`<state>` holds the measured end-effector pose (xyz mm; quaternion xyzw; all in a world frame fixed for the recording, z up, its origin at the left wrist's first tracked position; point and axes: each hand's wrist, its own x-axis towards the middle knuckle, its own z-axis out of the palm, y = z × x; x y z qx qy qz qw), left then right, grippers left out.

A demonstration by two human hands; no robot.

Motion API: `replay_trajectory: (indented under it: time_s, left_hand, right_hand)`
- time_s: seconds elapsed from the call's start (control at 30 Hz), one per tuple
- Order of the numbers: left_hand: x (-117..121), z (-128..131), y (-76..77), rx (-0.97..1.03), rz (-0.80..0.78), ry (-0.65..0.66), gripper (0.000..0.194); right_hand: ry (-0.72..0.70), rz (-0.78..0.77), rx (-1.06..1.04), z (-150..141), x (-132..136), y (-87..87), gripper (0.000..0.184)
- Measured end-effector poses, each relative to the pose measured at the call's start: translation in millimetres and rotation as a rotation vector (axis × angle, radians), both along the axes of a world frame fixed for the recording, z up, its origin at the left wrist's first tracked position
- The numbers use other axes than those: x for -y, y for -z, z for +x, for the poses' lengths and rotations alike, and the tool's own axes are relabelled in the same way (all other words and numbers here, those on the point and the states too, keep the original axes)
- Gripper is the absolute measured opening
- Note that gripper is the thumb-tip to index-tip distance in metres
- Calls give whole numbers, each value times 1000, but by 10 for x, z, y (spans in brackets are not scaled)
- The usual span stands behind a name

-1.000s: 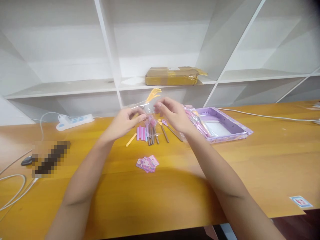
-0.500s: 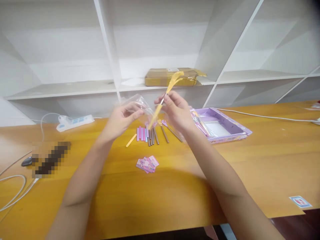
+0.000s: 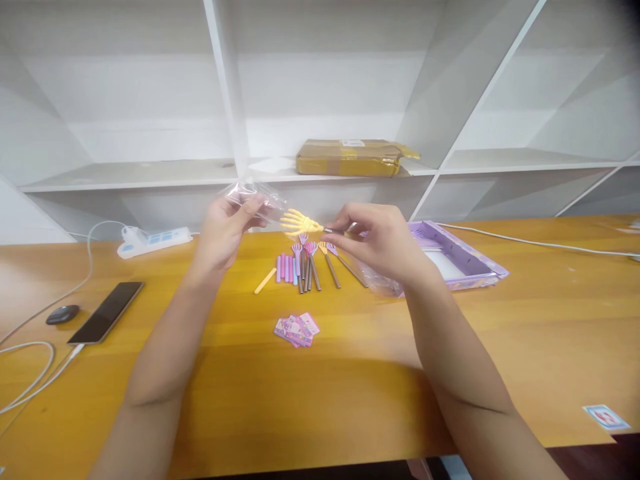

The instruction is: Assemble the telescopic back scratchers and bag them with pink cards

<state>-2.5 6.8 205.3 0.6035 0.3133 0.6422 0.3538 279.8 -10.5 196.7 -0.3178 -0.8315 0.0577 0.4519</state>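
My left hand (image 3: 225, 223) pinches a clear plastic bag (image 3: 270, 200) above the back of the table. In my right hand (image 3: 380, 237) is a yellow hand-shaped back scratcher (image 3: 303, 222), gripped by its metal shaft just behind the head. The spread yellow fingers point left, close to the bag's edge; whether they touch it I cannot tell. Below lie several metal-shafted back scratchers (image 3: 311, 270) with purple, pink and yellow heads. Beside them are pink and purple handle sleeves (image 3: 284, 268) and a yellow stick (image 3: 265, 281). A small heap of pink printed cards (image 3: 297, 330) lies nearer me.
Behind my right hand stands an open purple box (image 3: 467, 257) with packed items. A cardboard box (image 3: 350, 158) sits on the white shelf. To the left are a power strip (image 3: 155, 242), a mouse (image 3: 63, 315) and a phone (image 3: 106, 313) on a cable.
The back scratcher has swung from upright, head up, to nearly level with its head pointing left. My right hand has turned over and holds it nearer the head. The bag stays in my left hand.
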Motion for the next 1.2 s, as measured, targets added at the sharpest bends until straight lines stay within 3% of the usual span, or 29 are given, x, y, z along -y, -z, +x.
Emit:
replay_trajectory:
  time_s: [0.23,0.7,0.87,1.07,1.2]
  left_hand:
    - [-11,-55,-17,45,-18,29,37]
    - [3,215,157,45,-63,134,44]
    - [40,224,147,23,-37,104,39]
    - [16,59,5,169,40,-96,39]
    - [7,91,36,155,26,-37,39]
  right_hand:
    - [50,112,22,2,-30,26,31]
    - [70,146,-28,-162,-54,97,37]
    - [76,31,-67,-202,22,46,43]
    - [-14,-310,112,-45,51,-82,46]
    - [-15,-314,177,-31,36,-103,47]
